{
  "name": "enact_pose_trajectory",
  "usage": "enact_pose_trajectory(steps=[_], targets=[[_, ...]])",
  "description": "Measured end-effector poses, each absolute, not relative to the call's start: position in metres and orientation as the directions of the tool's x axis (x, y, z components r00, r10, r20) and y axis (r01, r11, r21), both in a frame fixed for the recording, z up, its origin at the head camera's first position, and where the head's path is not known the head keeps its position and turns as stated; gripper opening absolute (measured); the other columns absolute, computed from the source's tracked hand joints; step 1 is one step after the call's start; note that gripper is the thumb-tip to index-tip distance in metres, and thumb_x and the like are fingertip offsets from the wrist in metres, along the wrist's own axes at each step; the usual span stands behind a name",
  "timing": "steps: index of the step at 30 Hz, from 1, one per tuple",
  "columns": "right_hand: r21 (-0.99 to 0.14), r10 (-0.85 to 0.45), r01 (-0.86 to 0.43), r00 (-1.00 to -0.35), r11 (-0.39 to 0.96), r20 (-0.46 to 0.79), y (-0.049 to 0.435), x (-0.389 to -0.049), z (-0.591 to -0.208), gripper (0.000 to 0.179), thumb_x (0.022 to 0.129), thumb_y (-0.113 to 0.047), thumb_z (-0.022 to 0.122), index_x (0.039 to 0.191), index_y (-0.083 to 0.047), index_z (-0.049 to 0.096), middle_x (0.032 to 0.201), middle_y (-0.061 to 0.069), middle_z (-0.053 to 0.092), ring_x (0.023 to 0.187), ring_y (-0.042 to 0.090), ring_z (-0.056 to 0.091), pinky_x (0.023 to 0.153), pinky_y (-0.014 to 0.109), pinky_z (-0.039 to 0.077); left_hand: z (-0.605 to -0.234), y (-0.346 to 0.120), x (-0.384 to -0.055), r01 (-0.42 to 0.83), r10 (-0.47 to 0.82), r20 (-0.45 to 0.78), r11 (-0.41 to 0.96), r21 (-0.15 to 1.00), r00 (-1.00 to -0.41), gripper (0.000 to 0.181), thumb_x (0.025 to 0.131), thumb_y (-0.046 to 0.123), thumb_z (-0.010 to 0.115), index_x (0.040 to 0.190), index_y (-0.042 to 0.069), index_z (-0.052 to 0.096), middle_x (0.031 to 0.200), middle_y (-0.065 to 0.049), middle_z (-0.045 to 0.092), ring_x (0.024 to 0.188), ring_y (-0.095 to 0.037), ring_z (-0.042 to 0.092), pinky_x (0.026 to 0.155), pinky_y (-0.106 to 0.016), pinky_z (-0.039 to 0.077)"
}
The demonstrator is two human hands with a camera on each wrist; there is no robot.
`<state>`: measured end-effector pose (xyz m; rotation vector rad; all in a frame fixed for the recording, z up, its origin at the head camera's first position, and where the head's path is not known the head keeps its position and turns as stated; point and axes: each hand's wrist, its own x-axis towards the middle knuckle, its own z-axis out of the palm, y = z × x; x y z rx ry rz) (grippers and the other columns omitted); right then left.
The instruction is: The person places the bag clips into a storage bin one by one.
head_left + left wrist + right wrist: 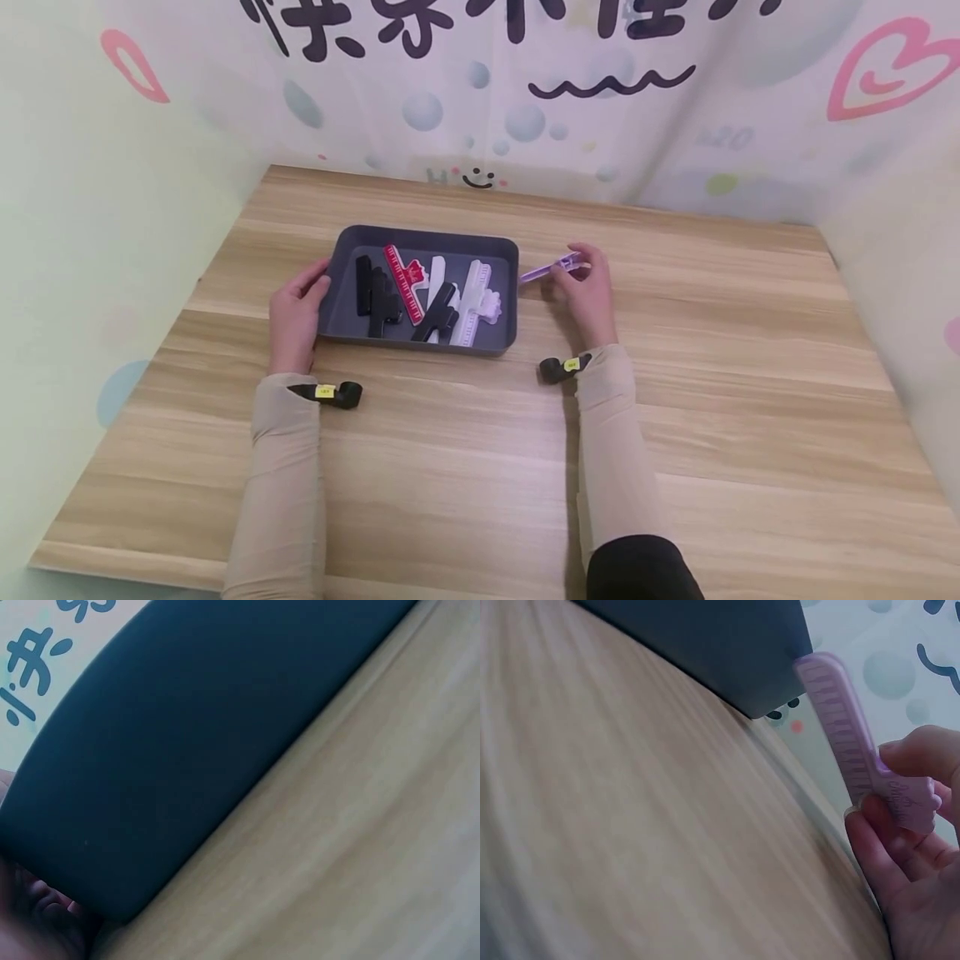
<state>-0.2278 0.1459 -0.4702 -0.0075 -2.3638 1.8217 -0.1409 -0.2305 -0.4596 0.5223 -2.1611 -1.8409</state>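
My left hand (295,321) grips the left end of a dark grey tray (341,258); in the left wrist view the tray's outer wall (202,727) hides most of that hand. Just off the tray's right end, my right hand (587,292) pinches a purple clip (840,720) between thumb and fingers. Its long bar bears a piano-key pattern and points toward the tray. Inside the tray lie several clips: a red one (402,283) with piano keys, a pale lilac one (474,300), black ones (385,302) (437,312), and a white one partly covered by a black clip.
The tray stands on a wood-grain table (450,467) toward its far side. A printed curtain (465,125) with dark lettering hangs behind the far edge, and pale walls flank both sides. Small black wrist cameras (348,395) (551,371) sit at both cuffs.
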Motion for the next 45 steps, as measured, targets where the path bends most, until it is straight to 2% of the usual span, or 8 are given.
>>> enact_pose_trajectory(steps=[11, 16, 25, 38, 45], targets=[[-0.988, 0.159, -0.109, -0.979, 0.107, 0.126, 0.148, -0.226, -0.464, 0.034, 0.08, -0.017, 0.067, 0.111, -0.019, 0.054, 0.11, 0.002, 0.049, 0.097, 0.018, 0.052, 0.078, 0.03, 0.044, -0.459, -0.23, -0.141, -0.102, -0.42, -0.042, 0.121, 0.987, -0.906, 0.034, 0.089, 0.029, 0.054, 0.122, 0.021, 0.057, 0.126, 0.002, 0.051, 0.116, -0.009, 0.042, 0.099, -0.028, 0.03], [-0.99, 0.168, -0.125, -0.976, 0.07, 0.136, 0.144, -0.219, -0.446, 0.032, 0.08, -0.014, 0.067, 0.109, -0.014, 0.052, 0.108, 0.002, 0.049, 0.094, 0.018, 0.052, 0.074, 0.027, 0.045, -0.457, -0.23, -0.141, -0.092, -0.42, -0.037, 0.112, 0.989, -0.907, 0.034, 0.089, 0.029, 0.054, 0.121, 0.02, 0.057, 0.126, 0.002, 0.051, 0.115, -0.009, 0.042, 0.099, -0.028, 0.03], [-0.974, 0.135, -0.217, -0.965, 0.064, 0.224, 0.126, -0.209, -0.42, 0.036, 0.079, -0.005, 0.065, 0.111, -0.001, 0.05, 0.107, 0.005, 0.049, 0.094, 0.019, 0.052, 0.077, 0.026, 0.045, -0.457, -0.23, -0.14, -0.072, -0.435, -0.031, 0.079, 0.994, -0.9, 0.031, 0.088, 0.025, 0.056, 0.119, 0.019, 0.059, 0.123, 0.001, 0.053, 0.112, -0.01, 0.044, 0.097, -0.028, 0.032], [-0.97, 0.118, -0.229, -0.964, 0.078, 0.237, 0.106, -0.2, -0.398, 0.037, 0.079, -0.005, 0.066, 0.111, -0.001, 0.049, 0.109, 0.005, 0.047, 0.098, 0.019, 0.052, 0.084, 0.031, 0.044, -0.456, -0.229, -0.139, -0.087, -0.442, -0.033, 0.101, 0.991, -0.896, 0.032, 0.089, 0.025, 0.056, 0.12, 0.019, 0.059, 0.124, 0.002, 0.053, 0.113, -0.009, 0.044, 0.097, -0.028, 0.032], [-0.969, 0.063, -0.234, -0.969, 0.079, 0.239, 0.09, -0.198, -0.393, 0.038, 0.079, -0.003, 0.065, 0.112, 0.001, 0.047, 0.11, 0.006, 0.045, 0.096, 0.019, 0.052, 0.084, 0.032, 0.045, -0.455, -0.228, -0.139, -0.087, -0.436, -0.029, 0.114, 0.99, -0.899, 0.032, 0.089, 0.025, 0.055, 0.12, 0.019, 0.058, 0.124, 0.002, 0.053, 0.113, -0.009, 0.044, 0.097, -0.028, 0.032]])
